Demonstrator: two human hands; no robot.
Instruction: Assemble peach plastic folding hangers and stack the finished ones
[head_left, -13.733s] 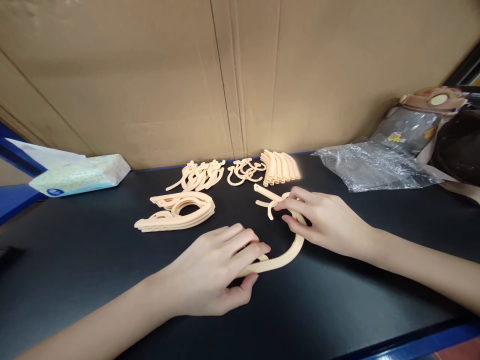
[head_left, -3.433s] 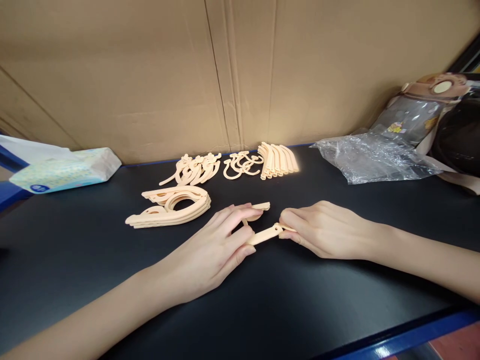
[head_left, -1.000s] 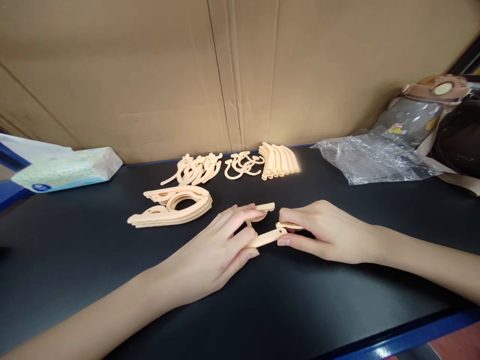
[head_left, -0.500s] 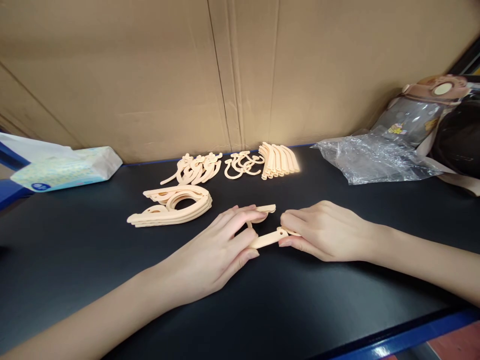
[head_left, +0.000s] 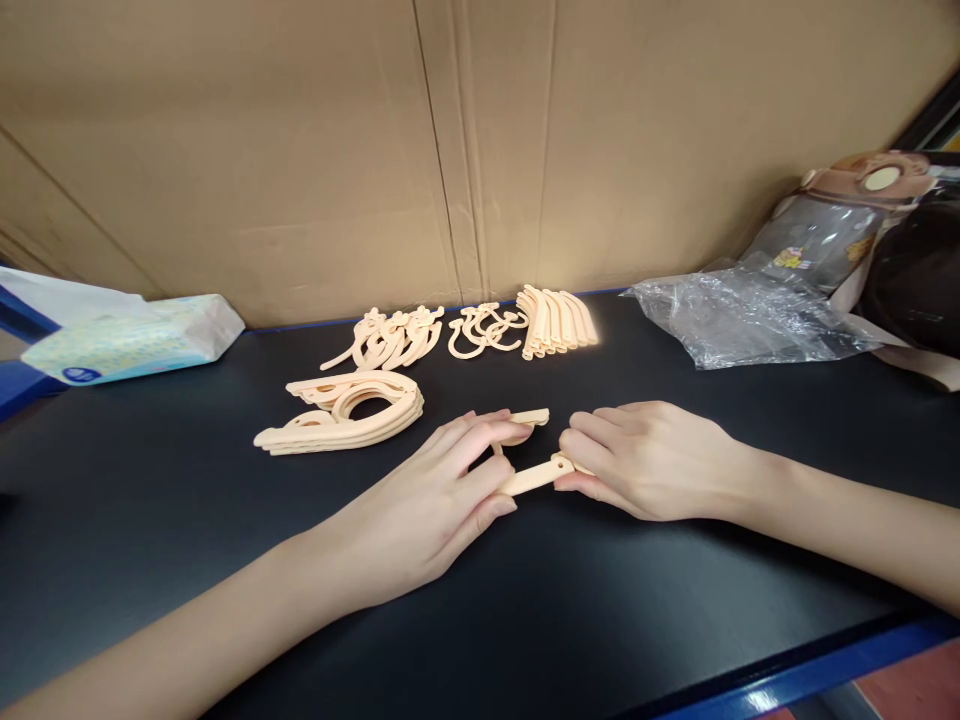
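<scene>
Low over the table, my left hand (head_left: 439, 490) is closed round a beige folding clothes hanger (head_left: 534, 478). One flat arm of the hanger, with a small hole near its end, slants toward my right hand (head_left: 649, 462). Its other arm sticks out past my left fingertips. My right hand pinches a beige end piece at the holed end; the fingers cover most of that piece. Left of my hands lies a stack of folded beige hanger pieces (head_left: 386, 428) with a rounded opening.
Along the back lie beige centre pieces (head_left: 397, 340), loose hooks (head_left: 480, 335) and a row of curved arms (head_left: 559, 322). A tissue pack (head_left: 142, 340) sits at left. Clear plastic wrap (head_left: 750, 315) and a bottle (head_left: 825, 225) are at right. Cardboard (head_left: 300, 150) stands behind the black table (head_left: 525, 620).
My right hand has turned slightly and shifted a little left, and less of the end piece shows beneath its fingers. My left hand and the stack stay nearly still.
</scene>
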